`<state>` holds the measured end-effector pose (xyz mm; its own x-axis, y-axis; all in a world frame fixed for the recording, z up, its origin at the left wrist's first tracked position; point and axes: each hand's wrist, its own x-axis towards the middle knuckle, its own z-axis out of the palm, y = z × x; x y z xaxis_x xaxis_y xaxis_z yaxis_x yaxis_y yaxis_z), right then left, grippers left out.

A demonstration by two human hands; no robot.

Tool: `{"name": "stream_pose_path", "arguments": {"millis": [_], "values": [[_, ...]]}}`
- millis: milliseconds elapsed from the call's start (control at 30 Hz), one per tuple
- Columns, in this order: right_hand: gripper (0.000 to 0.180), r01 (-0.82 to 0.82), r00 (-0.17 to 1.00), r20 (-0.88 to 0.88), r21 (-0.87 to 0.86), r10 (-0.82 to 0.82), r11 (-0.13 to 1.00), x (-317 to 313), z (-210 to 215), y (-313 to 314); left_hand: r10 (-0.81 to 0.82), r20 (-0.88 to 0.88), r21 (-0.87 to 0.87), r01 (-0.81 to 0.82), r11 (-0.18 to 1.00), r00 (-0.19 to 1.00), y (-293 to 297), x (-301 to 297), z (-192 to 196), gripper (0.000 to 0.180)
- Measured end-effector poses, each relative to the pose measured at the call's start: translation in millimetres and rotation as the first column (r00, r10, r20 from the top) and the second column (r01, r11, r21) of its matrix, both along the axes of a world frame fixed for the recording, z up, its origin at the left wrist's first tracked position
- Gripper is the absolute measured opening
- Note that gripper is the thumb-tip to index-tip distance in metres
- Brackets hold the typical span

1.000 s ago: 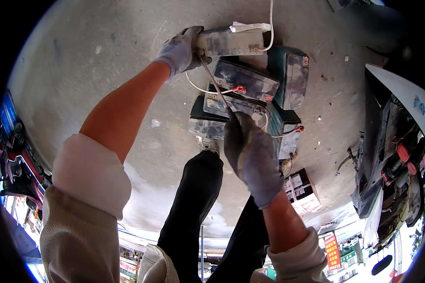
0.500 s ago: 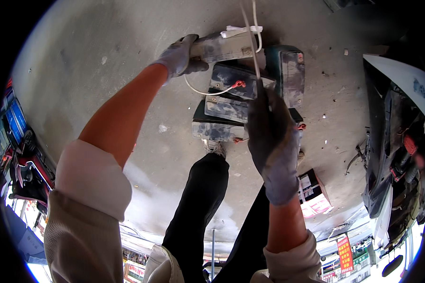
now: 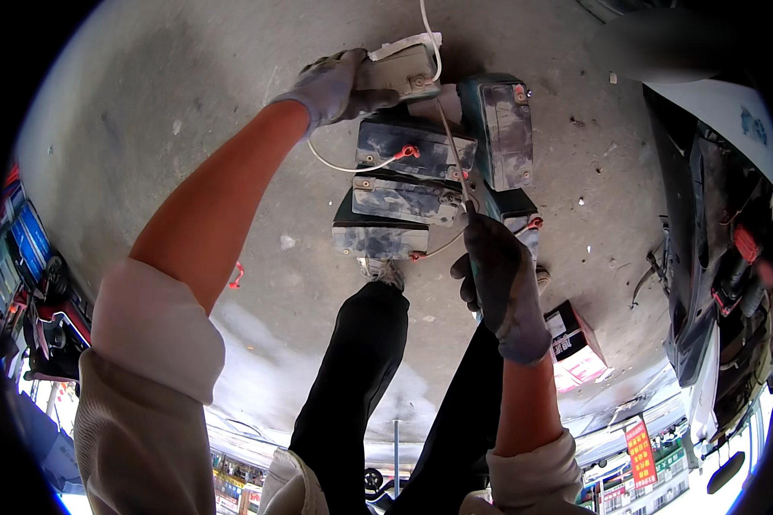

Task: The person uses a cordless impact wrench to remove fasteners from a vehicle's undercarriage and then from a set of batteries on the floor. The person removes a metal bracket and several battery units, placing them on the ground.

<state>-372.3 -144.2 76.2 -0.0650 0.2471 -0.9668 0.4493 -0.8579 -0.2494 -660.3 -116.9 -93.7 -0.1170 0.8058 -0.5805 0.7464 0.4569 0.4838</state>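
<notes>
My left hand [image 3: 331,90], in a grey work glove, is wrapped round the left end of a dusty block-shaped battery [image 3: 395,75] at the far end of a cluster. A white cable [image 3: 429,39] runs over that battery's right end. My gloved right hand [image 3: 502,275] is closed round the handle of a long, thin screwdriver [image 3: 453,150], most of the handle being hidden. Its shaft points away from me, with the tip just below the held battery's right end. Between my hands lie more dusty batteries [image 3: 404,199], and a white lead with a red terminal end [image 3: 406,152] crosses one.
Another battery [image 3: 507,133] stands on the right of the cluster. My shoe [image 3: 385,273] is close to the nearest battery. A black and white box [image 3: 574,343] sits on the concrete floor [image 3: 189,180] at right. Dark vehicle panels [image 3: 700,257] line the right side.
My right hand has drawn back toward me with the screwdriver, uncovering batteries beneath. My left hand keeps its grip on the far battery, which has turned slightly. The whole view has shifted a little.
</notes>
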Motion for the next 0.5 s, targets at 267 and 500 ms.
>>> {"name": "stream_pose_path", "arguments": {"millis": [267, 500], "values": [[0.048, -0.006, 0.999, -0.049, 0.011, 0.007, 1.000, 11, 8, -6, 0.113, -0.169, 0.067, -0.103, 0.992, 0.979, 33, 25, -49, 0.045], [0.044, 0.045, 0.993, -0.114, 0.037, -0.041, 0.998, 13, 7, -4, 0.347, -0.163, 0.100, -0.334, 0.937, 0.924, 44, 38, -42, 0.050]]}}
